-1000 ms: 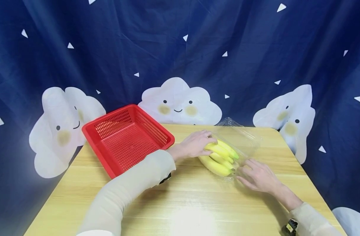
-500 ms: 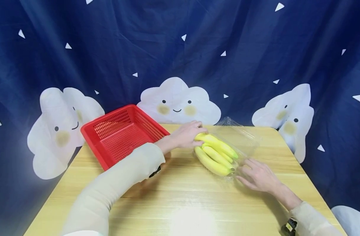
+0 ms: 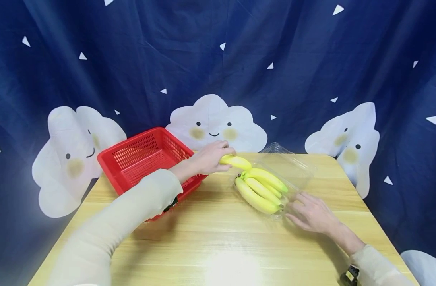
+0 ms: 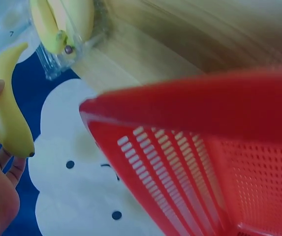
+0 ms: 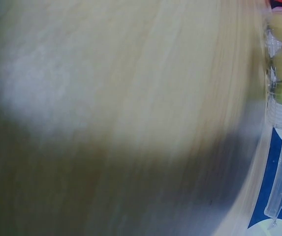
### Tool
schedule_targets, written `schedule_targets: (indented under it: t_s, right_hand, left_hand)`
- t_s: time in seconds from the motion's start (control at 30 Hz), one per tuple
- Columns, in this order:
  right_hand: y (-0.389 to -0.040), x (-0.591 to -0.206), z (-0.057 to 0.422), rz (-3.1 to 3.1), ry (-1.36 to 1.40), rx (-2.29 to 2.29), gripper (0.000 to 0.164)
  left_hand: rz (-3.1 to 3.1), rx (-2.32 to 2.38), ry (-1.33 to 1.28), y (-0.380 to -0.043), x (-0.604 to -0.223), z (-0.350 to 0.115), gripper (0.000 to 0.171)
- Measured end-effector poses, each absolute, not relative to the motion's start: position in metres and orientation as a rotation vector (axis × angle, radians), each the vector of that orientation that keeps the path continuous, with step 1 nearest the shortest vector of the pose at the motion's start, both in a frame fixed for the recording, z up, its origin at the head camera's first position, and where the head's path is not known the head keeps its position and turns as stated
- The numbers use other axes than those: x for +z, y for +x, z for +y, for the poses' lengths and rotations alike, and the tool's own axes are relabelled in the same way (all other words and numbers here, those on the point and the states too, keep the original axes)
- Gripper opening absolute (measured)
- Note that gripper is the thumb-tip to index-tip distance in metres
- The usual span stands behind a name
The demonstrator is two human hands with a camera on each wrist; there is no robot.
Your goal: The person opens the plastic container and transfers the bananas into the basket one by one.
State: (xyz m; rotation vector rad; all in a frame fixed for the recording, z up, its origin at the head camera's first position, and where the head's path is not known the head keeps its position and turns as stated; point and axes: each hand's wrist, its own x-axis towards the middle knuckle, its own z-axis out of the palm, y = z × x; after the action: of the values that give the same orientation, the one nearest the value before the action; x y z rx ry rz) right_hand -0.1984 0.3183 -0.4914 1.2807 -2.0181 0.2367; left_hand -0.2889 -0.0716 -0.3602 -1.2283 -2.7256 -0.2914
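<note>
My left hand grips a single yellow banana between thumb and fingers, just right of the red basket. In the left wrist view this banana hangs with its dark tip downward, fingers behind it. Several more bananas lie in a clear plastic clamshell container on the table. My right hand holds the near right end of that container, its fingers bent at the rim. The right wrist view shows the container at its right edge, but not the hand.
The container's clear lid lies folded back toward the table's far edge. In the left wrist view the basket's rim stands large and close. A wooden table carries everything, with a blue cloud-patterned curtain behind.
My left hand has drawn one banana out of the container and moved it left toward the red basket. The right hand and the other bananas have hardly moved.
</note>
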Motion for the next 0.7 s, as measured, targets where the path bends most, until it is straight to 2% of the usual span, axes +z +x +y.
schedule_targets:
  t_s: [0.37,0.7]
  right_hand:
    - [-0.198,-0.494,0.319,-2.023,1.265,0.232,0.041]
    - [-0.199,-0.495,0.319,-2.023,1.265,0.228,0.042]
  left_hand:
    - [-2.72,-0.323,-1.157,-0.289,-0.348,-0.106,0.032]
    - [-2.748,-0.327,-1.091,-0.286,-0.352,-0.135,0.031]
